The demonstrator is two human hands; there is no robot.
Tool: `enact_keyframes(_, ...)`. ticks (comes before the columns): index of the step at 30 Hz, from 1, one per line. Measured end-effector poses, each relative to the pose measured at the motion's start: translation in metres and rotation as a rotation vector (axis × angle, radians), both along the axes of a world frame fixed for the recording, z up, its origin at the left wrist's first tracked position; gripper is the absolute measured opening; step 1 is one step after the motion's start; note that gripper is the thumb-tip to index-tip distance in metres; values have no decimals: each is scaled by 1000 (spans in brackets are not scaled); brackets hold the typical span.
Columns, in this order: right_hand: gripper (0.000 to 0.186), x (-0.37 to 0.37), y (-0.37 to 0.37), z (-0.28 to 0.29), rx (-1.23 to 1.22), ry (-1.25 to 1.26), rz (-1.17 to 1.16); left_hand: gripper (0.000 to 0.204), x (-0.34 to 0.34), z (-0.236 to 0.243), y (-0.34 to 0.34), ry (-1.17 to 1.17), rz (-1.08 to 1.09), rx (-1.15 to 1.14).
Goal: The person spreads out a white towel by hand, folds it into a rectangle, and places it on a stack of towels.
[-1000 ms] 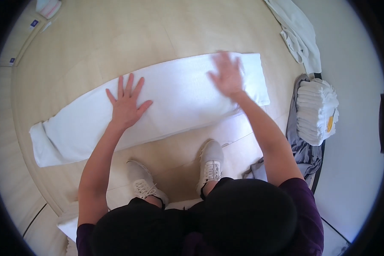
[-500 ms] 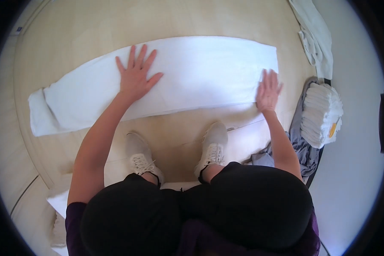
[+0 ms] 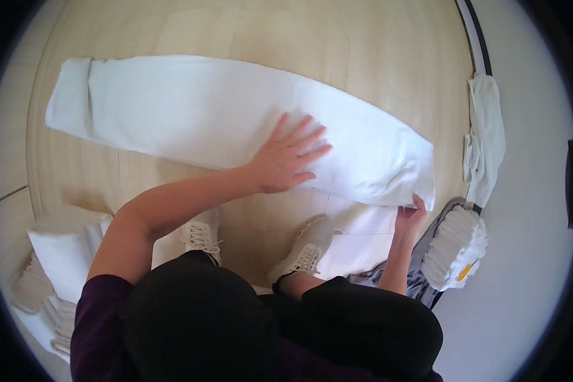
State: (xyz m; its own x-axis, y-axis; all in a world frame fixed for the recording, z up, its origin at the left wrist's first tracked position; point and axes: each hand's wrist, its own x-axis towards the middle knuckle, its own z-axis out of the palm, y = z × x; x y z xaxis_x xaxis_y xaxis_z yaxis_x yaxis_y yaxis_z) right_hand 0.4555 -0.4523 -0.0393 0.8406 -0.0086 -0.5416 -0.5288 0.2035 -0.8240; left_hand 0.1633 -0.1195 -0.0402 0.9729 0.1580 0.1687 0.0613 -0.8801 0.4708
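A long white cloth [image 3: 172, 102], perhaps a towel, lies as a strip across the light wooden floor in front of my feet. Its left end shows a folded-over flap, and wrinkles gather near the right end. Fingers spread, my left hand [image 3: 286, 156] is over the near edge around the middle of the cloth; whether it presses down or hovers is unclear. At the near right corner, my right hand [image 3: 412, 215] pinches the cloth's edge between thumb and fingers.
To my right sit a bundle of folded white cloths [image 3: 455, 248], a grey cloth [image 3: 420, 270] and a loose white cloth [image 3: 484, 140] along the pale wall. Folded white stacks [image 3: 63, 248] stand at my left. My shoes [image 3: 305, 248] are just below the strip.
My view has turned to the right. My left hand has moved right along the cloth. My right hand has gone from lying flat at the right end to gripping the near corner.
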Motion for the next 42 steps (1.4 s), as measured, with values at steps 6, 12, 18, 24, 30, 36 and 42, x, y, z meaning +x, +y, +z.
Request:
enact_keyframes(6, 44, -48, 73, 74, -145, -609, 262, 47, 9, -18, -30, 7, -161, -50)
enact_keyframes(12, 51, -146, 162, 102, -435, -1248, 693, 47, -6, 9, 22, 104, 149, -1721)
enact_keyframes(18, 68, -196, 201, 81, -691, -1318, 1586, 59, -41, 12, 73, 120, 521, -2165)
enact_keyframes(24, 62, -105, 212, 51, -794, -1414, 1379, 50, -45, -11, 69, 209, 597, -1942)
enact_keyframes(30, 68, -71, 241, -7, -938, -1444, 1355, 51, -57, -2, 65, 154, 637, -1874)
enact_keyframes(36, 66, -105, 230, -1, -1073, -1494, 1367, 48, -61, -10, 68, 131, 724, -1810)
enact_keyframes(42, 64, -147, 186, -15, -1138, -1462, 1307, 53, -51, -19, 54, 87, 856, -1376)
